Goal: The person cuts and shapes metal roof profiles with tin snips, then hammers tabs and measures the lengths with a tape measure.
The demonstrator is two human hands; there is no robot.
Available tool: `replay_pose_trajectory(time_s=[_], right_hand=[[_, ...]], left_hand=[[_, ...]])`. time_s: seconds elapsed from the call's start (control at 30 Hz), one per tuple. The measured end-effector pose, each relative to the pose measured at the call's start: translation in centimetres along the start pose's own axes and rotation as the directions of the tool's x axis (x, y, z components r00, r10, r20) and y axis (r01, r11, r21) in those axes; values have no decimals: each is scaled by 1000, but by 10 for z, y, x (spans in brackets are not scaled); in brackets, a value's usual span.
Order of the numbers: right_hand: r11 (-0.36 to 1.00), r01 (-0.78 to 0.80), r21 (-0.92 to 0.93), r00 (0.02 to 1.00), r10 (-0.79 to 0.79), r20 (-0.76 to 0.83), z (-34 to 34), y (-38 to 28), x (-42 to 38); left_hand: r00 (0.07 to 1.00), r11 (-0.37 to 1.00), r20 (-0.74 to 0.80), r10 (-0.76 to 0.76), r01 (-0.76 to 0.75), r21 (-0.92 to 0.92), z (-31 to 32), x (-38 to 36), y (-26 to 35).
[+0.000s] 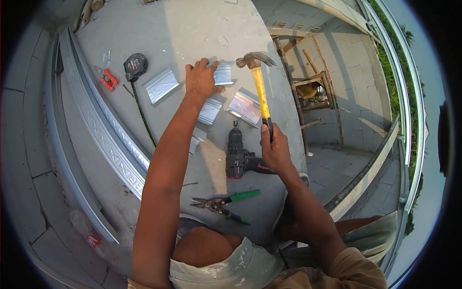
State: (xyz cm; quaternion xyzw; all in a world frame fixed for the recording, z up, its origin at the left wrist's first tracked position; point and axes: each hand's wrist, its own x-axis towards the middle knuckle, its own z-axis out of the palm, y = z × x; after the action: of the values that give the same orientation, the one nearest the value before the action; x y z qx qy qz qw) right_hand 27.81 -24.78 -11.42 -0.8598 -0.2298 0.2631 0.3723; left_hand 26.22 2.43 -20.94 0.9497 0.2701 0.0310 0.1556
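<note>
My right hand [275,150] is closed around the black grip of a claw hammer [260,89] with a yellow handle, its head raised toward the far side. My left hand [201,78] rests over the left end of a short metal profile piece [223,74], index finger at one edge and thumb at the other. Close by lie more cut metal pieces: one to the left [161,85], one below the hand [210,111] and one under the hammer side [244,107]. Another piece [196,139] is partly hidden by my left forearm.
A cordless drill [236,154] and green-handled tin snips [219,204] lie near my knees. Leftward are a tape measure [135,66] with its blade out, red-handled pliers [108,78] and long metal profiles [103,130]. The concrete slab [192,29] drops off at right beside a wooden frame [315,91].
</note>
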Motion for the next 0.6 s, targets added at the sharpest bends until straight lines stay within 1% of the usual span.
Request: replay_pose_trajectory(time_s=[0.03,0.07,0.1,0.13,0.2,0.23,0.3,0.33,0.4,0.43,0.47,0.5,0.53,0.57,0.6], right_hand=[[1000,-2,-1,1000,2,-4,6,11,2],[988,14,-153,1000,-15,-8,15,31,5],[954,29,-300,999,-33,-11,18,31,7],[955,27,-294,999,-37,-27,14,30,8],[997,48,-60,998,-50,-36,4,25,11],[997,48,-64,998,-50,-32,-1,22,8],[988,-39,147,999,42,-13,-12,15,-1],[989,-32,145,999,34,-15,-17,8,-3],[952,-95,292,994,107,-26,-26,-1,-11],[951,-99,292,993,112,-27,-29,1,-11],[924,-126,360,990,143,-20,-34,4,-10],[891,-152,427,985,173,-9,-37,7,-10],[889,-155,431,984,176,-9,-40,9,-10],[855,-221,470,969,246,8,-43,10,-10],[817,-281,504,950,310,27,-46,11,-9]], left_hand=[[1000,1000,-10,1,-1,11,0,2,-1],[1000,1000,-20,9,-9,24,-1,4,0],[1000,1000,-24,4,-5,-24,-1,3,-1],[999,1000,-31,19,-19,-19,-1,4,-1],[999,1000,-52,11,-10,16,0,3,-1],[999,1000,-51,7,-7,12,2,4,-3],[999,999,-35,35,-34,35,0,4,-3],[999,999,-43,34,-32,35,-3,4,0],[998,990,-57,34,-26,137,-10,-3,14],[998,990,-52,37,-30,135,-19,-10,27],[979,979,26,202,-201,-35,-28,-15,41],[926,913,76,370,-347,-214,-32,-22,55],[865,876,138,483,-477,-77,-24,-30,67],[791,802,214,573,-595,51,-18,-35,79],[794,805,212,570,-592,52,-11,-33,88]])
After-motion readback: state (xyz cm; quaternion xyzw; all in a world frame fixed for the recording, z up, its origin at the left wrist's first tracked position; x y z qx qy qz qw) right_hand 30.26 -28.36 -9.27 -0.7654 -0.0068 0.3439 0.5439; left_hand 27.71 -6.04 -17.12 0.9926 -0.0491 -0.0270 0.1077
